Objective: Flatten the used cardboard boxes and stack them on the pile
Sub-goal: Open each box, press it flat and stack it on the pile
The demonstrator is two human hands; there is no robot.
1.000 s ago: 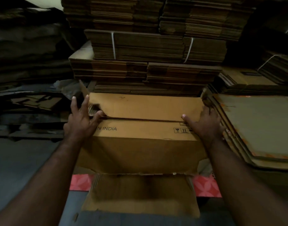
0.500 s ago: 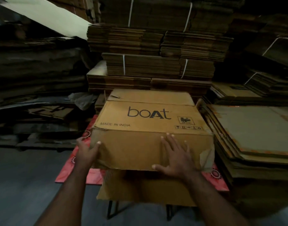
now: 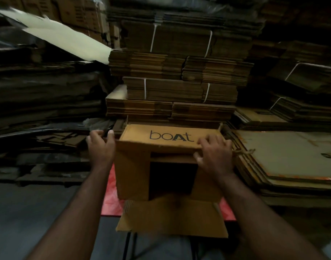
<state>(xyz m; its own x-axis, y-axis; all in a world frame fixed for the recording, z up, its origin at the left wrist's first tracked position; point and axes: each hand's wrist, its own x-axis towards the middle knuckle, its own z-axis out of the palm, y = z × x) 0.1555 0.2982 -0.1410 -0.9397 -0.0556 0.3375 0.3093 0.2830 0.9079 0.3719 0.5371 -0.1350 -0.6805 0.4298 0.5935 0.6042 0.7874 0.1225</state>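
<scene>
Head view has the boat box [image 3: 166, 162] sitting on the red-topped table [image 3: 109, 199], its printed panel now on top with only the logo showing, where half a second ago that panel faced forward with "MADE IN INDIA" readable. The near end now gapes open, dark inside, one flap [image 3: 172, 218] hanging off the table's near edge. The left hand [image 3: 101, 147] has moved up to the box's top left corner, fingers curled over the edge. The right hand [image 3: 214, 156], earlier flat on the front face, now grips the top near edge by the right corner, fingers bent over it. Just right lies the pile of flattened cardboard [image 3: 284, 156]; strapped bundles [image 3: 179, 91] rise behind.
</scene>
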